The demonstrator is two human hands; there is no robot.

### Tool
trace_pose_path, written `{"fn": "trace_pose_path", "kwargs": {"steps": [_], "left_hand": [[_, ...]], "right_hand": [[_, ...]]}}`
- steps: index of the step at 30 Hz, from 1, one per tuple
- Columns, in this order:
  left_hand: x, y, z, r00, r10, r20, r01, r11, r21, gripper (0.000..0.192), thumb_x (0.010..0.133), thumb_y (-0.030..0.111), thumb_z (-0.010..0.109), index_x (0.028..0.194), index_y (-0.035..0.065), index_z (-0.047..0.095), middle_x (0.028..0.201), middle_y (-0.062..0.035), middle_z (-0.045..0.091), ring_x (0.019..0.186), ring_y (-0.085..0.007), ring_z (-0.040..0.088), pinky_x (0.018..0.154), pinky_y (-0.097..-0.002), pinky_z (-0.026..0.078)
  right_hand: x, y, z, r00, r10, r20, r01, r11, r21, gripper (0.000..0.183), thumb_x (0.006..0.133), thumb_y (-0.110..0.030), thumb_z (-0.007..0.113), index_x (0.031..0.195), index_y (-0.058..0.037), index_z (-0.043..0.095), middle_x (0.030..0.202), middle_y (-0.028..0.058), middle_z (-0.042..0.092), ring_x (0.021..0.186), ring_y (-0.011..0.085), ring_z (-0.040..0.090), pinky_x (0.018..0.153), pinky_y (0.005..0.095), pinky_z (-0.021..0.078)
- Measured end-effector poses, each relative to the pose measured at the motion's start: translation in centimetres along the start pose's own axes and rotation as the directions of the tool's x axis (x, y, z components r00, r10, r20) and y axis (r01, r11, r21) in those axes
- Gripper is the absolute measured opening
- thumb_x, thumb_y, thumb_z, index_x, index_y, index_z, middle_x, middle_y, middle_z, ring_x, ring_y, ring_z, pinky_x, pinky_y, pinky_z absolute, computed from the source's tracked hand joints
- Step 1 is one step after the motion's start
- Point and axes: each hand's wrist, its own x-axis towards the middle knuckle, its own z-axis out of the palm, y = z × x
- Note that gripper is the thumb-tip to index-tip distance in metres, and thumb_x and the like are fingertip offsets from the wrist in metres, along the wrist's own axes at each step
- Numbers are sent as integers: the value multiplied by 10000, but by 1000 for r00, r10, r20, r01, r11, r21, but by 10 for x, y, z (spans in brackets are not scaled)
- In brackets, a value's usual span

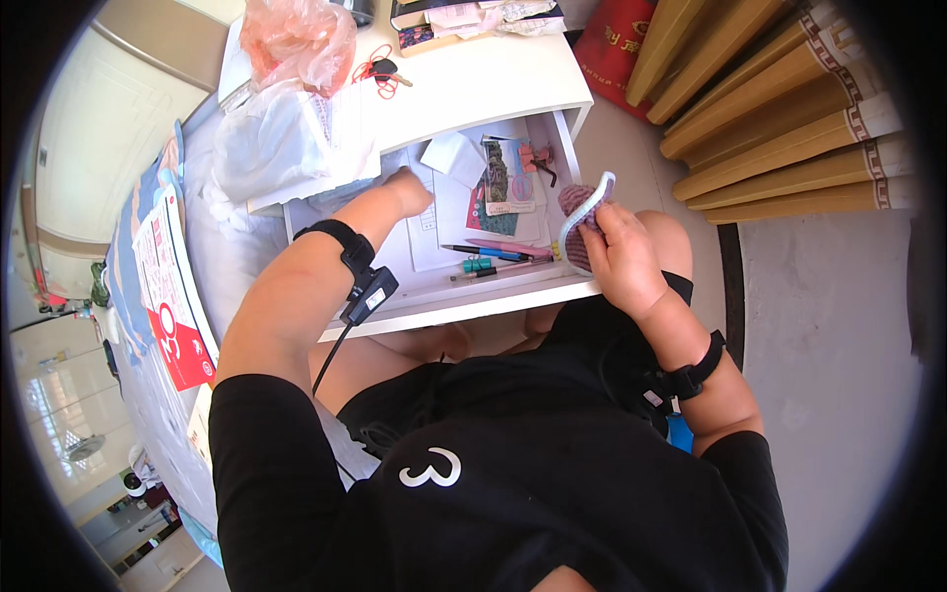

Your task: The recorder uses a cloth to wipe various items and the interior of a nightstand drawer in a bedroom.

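My left hand [405, 194] reaches into the left part of an open white drawer [444, 317], beside loose papers; its fingers are mostly hidden, so its grip cannot be told. At the drawer's front right corner my right hand [625, 255] grips a ribbed purple cloth with pale edging [580, 214]. Inside the drawer lie a folded white paper [453, 159], a picture card [503, 170], pink binder clips [534, 157], a teal binder clip [477, 264] and several pens [484, 251] near the front wall.
Above the drawer, the white cabinet top [473, 89] bears a key with red cord [383, 72], a pink plastic bag [300, 44] and stacked books with papers [473, 21]. A white plastic bag [274, 144] lies at its left. Tan curtains [777, 111] hang at the right; a bed [244, 259] stands left.
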Motion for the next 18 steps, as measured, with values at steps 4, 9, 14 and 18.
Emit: {"fn": "trace_pose_path", "kwargs": {"steps": [4, 9, 14, 18], "left_hand": [[27, -33, 21, 955, -259, -143, 208, 931, -299, 584, 725, 235, 615, 1107, -123, 355, 989, -205, 521, 803, -253, 564, 553, -346, 489], [29, -11, 18, 970, -180, -160, 70, 847, -528, 674, 714, 247, 630, 1194, -94, 300, 1054, -221, 503, 870, -283, 558, 661, -359, 489], [55, -11, 9, 907, -64, -417, -34, 974, -224, 546, 733, 222, 614, 1198, 23, 409, 1126, -182, 508, 990, -293, 520, 847, -312, 396], [61, -7, 11, 832, -65, -551, -57, 978, -202, 341, 779, 183, 562, 1085, 44, 502, 1031, -128, 561, 939, -249, 541, 800, -313, 418]], "right_hand": [[1, -1, 1, 1000, -28, 4, 28, 1000, -2, 96, 736, -74, 543, 787, -13, 489, 796, 147, 528, 766, 340, 502, 669, 408, 419], [1, -1, 1, 1000, -3, -10, 3, 1000, 8, 93, 735, -71, 544, 786, -15, 489, 788, 146, 527, 756, 340, 500, 661, 409, 420], [2, -1, 4, 1000, -4, -3, 4, 1000, 13, 101, 738, -71, 542, 811, -15, 499, 808, 147, 536, 775, 340, 504, 672, 405, 423], [3, -2, 5, 1000, 3, 11, -4, 1000, 24, 112, 743, -74, 538, 833, -15, 508, 826, 148, 543, 792, 341, 508, 686, 401, 425]]}}
